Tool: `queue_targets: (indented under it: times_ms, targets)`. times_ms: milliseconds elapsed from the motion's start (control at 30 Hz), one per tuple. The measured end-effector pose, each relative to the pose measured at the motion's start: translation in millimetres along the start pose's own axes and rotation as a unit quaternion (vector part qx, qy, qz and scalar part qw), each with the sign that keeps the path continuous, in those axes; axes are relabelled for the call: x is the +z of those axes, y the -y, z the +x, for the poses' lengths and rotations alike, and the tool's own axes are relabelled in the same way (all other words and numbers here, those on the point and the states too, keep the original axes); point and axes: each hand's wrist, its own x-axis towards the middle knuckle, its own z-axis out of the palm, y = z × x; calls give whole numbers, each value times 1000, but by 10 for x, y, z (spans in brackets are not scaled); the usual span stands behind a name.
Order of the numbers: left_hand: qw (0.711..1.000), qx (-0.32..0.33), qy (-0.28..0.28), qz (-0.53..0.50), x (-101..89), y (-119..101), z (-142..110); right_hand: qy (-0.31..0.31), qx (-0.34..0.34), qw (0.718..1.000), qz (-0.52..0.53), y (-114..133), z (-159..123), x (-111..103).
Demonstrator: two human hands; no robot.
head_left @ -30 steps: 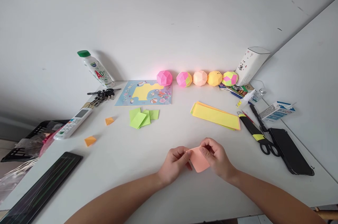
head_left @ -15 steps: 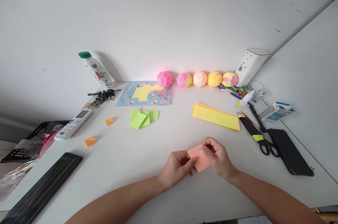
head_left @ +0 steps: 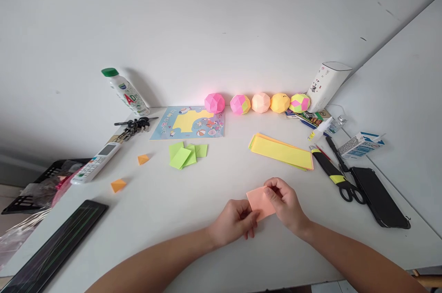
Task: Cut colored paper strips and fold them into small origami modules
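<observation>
A small salmon-orange paper square [head_left: 259, 201] lies low over the white table [head_left: 172, 210], held between both my hands. My left hand [head_left: 235, 224] pinches its lower left corner with curled fingers. My right hand [head_left: 285, 205] grips its right edge, fingers bent over the top. Behind them lies a stack of yellow and orange paper strips [head_left: 281, 151]. Several green folded pieces [head_left: 185, 153] sit left of centre, and two small orange folded pieces [head_left: 142, 159] [head_left: 118, 185] lie further left.
Several folded paper balls [head_left: 260, 102] line the wall, beside a sticker sheet [head_left: 189, 122]. A bottle [head_left: 126, 91], keys [head_left: 133, 126], a remote [head_left: 95, 163] and a black tablet [head_left: 51, 249] lie at left. Scissors [head_left: 336, 174], a black phone [head_left: 378, 197], a small box [head_left: 361, 143] and a white holder [head_left: 328, 83] are at right.
The paper has turned and shifted slightly away from me. My left hand slid from its left edge down to the lower corner; my right hand kept its grip.
</observation>
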Motion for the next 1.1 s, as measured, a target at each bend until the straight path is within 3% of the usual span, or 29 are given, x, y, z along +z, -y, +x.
queue_targets:
  times_ms: [233,367,500,700,800,967,1100]
  targets:
    - [1000,4,5,13,-20,24,-2,-35,19,998,42,-11,22,-5]
    - [999,8,1,-46,-42,28,7,-5,57,994,97,6,31,-11]
    - [993,19,-55,-104,-50,44,15,2,57,991,122,18,39,-21]
    - [983,80,-143,-83,-164,29,33,24,60,995,76,7,57,-49]
    - [986,89,-111,-81,-210,-5,47,50,31,998,19,17,60,-62]
    - [997,78,-14,-17,-188,-22,43,141,-115,980,-82,21,25,-42]
    - [991,110,4,81,-169,28,36,190,-116,968,-115,-19,-25,-10]
